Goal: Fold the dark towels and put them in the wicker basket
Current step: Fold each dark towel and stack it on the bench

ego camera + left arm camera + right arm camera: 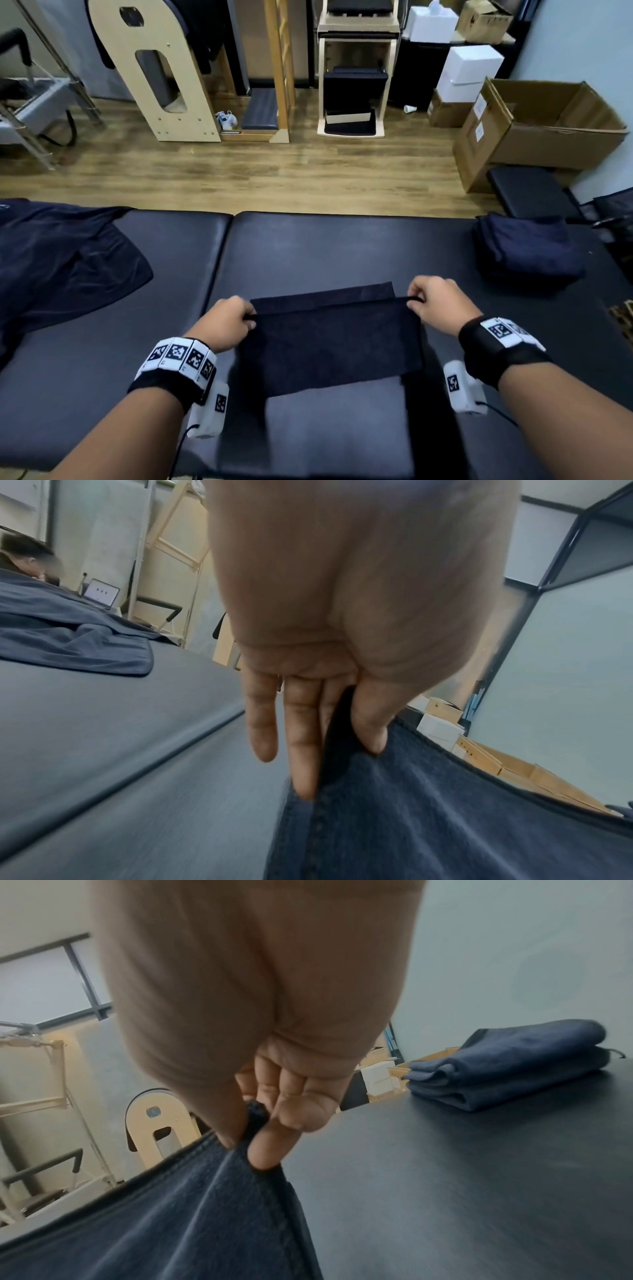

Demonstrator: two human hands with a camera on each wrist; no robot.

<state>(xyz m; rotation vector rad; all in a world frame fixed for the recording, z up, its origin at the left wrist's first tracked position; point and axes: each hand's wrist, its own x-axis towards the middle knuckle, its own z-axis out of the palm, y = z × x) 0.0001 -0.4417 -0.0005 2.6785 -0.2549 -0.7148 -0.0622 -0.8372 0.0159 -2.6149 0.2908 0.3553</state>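
While my left hand [228,321] and right hand [434,304] each pinched a top corner of the dark towel [334,339] at lower centre of the frame, I judged both corners should travel level so edges matched.

We reach both forearms forward, each wrist wrapped in a black band with white marker blocks. Our left hand [224,322] pinches the left corner of the dark towel [335,342] between thumb and index finger, the other fingers [301,739] pointing down, nearly straight. Our right hand [436,305] pinches the right corner the same way, thumb against index finger, the remaining fingers [298,1110] curled into the palm. Both hands sit level, knuckles up.
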